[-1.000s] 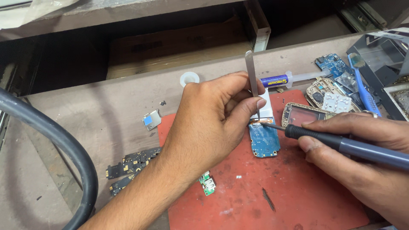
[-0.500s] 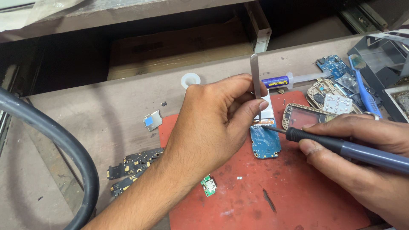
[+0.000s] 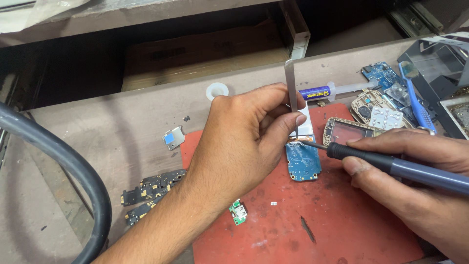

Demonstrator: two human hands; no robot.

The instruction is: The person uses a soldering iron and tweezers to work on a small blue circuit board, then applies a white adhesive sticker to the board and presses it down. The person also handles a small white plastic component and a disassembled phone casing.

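On board [image 3: 303, 161]: tweezers [image 3: 291, 93], soldering iron [image 3: 391, 166].

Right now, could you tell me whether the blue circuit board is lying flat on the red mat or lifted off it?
Flat: the blue circuit board rests on the red mat, under the tweezers.

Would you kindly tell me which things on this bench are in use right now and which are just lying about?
In use:
- left hand holding metal tweezers
- right hand holding soldering iron
- blue circuit board on the red mat

Lying about:
- syringe tube
- blue toothbrush
- phone frame
- dark board strips
- small green board
- white ring
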